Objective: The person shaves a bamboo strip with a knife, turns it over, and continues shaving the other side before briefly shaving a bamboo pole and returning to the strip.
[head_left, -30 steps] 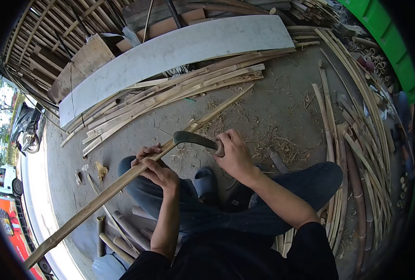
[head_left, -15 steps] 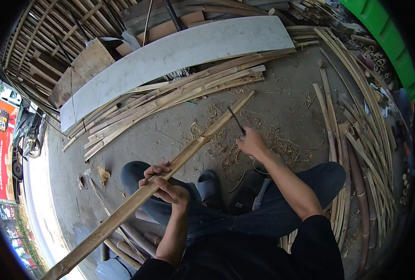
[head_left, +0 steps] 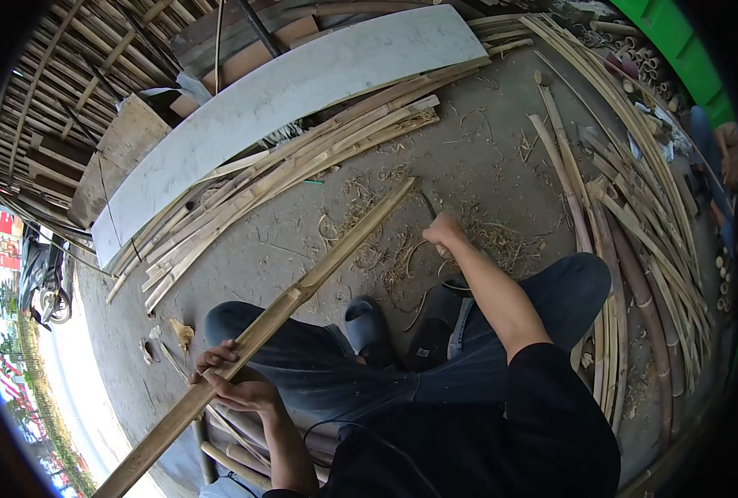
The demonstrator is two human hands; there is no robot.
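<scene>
A long split bamboo strip (head_left: 352,242) runs diagonally from the lower left up to the middle of the view, across my left thigh. My left hand (head_left: 240,383) is closed around its lower part, fingers over one edge and thumb on the other. In my right hand (head_left: 444,233), shut in a fist, is a knife (head_left: 427,204) with a thin dark blade. The blade stands close beside the strip's far end; whether it touches cannot be made out. My fist hides the knife's handle. Thin bamboo shavings (head_left: 498,241) lie on the ground below both.
Split bamboo strips (head_left: 303,170) are piled along a long whitish board (head_left: 286,100). More bamboo poles and strips (head_left: 647,290) lie to my right. Another person's hand (head_left: 732,153) shows at the right edge. My sandalled feet (head_left: 371,332) rest between my bent knees.
My left hand and the bamboo strip have moved together toward the lower left. The strip's far end has drawn back near the knife. The whole view has shifted slightly.
</scene>
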